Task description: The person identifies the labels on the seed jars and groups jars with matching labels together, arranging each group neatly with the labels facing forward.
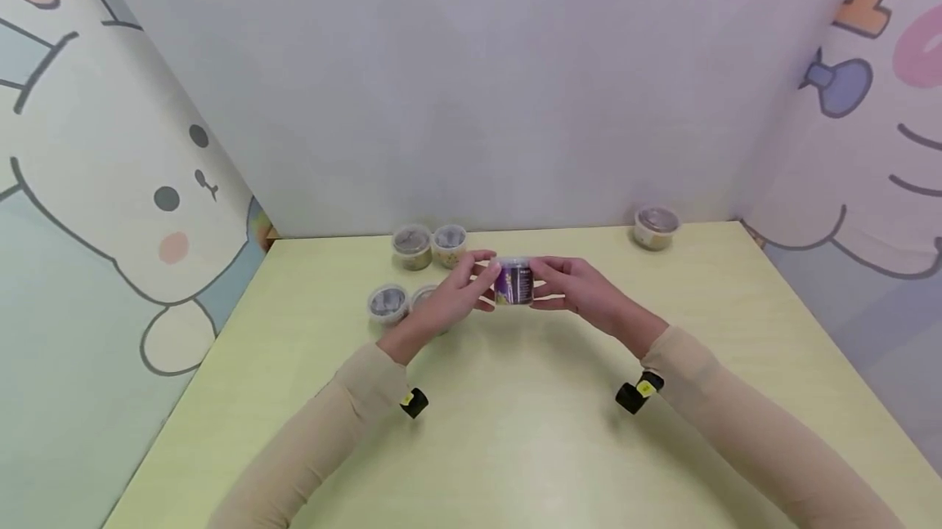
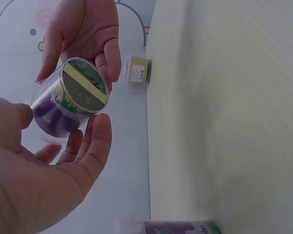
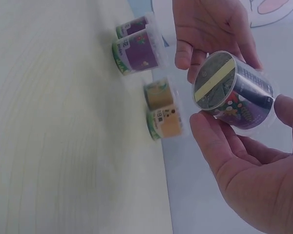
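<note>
A round clear plastic tub [image 1: 513, 284] with a purple printed label is held up above the table between both hands. My left hand [image 1: 459, 290] grips its left side, thumb in front and fingers behind. On the opposite side my right hand [image 1: 585, 292] holds it the same way. In the left wrist view the tub [image 2: 58, 114] shows a dark end crossed by a pale yellow strip. The right wrist view shows that same end of the tub [image 3: 215, 80], with flowers and small print on the label. Both hands are off the table.
Two purple-labelled tubs [image 3: 139, 51] stand left of the hands, one partly behind the left forearm. Behind them are two yellow-labelled tubs [image 3: 165, 122] near the wall. Another yellow-labelled tub [image 1: 657, 228] sits at the table's back right. Cartoon-printed walls border the pale table [image 1: 515, 431].
</note>
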Motion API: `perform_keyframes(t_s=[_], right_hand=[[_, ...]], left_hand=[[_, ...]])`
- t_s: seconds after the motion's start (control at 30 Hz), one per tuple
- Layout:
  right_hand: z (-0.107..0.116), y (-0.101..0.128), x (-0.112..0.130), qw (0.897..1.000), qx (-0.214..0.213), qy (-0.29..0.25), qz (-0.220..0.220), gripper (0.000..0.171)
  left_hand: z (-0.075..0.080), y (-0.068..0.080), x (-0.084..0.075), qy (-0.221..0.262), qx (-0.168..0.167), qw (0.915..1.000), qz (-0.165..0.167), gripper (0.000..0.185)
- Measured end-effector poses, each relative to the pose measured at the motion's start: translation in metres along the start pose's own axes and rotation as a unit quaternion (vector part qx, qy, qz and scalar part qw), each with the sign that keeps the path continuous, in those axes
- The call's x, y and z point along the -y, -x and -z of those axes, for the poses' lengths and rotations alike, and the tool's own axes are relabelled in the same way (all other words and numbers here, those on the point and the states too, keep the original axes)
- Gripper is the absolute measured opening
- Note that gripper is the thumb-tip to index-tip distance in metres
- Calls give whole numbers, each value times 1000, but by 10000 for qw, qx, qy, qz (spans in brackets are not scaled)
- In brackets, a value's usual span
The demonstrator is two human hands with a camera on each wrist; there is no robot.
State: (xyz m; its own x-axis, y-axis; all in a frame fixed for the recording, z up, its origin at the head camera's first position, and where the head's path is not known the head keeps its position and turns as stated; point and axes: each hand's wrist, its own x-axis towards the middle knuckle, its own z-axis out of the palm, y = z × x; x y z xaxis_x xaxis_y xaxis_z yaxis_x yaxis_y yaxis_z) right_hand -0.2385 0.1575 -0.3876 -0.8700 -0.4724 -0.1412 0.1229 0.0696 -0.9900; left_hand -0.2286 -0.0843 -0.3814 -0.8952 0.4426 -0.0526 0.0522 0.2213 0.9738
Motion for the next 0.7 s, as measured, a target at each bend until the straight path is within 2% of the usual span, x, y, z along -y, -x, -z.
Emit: perform_keyframes(t_s=[0.13, 0.7], right_hand=[[-1, 5, 1, 10000, -13, 9, -27, 67], [-6, 7, 3, 9998, -141, -89, 73, 73]], left_hand=[[-4, 2, -3, 2, -15, 9999, 112, 54], [-6, 9, -8, 104, -221, 9997, -84, 52]])
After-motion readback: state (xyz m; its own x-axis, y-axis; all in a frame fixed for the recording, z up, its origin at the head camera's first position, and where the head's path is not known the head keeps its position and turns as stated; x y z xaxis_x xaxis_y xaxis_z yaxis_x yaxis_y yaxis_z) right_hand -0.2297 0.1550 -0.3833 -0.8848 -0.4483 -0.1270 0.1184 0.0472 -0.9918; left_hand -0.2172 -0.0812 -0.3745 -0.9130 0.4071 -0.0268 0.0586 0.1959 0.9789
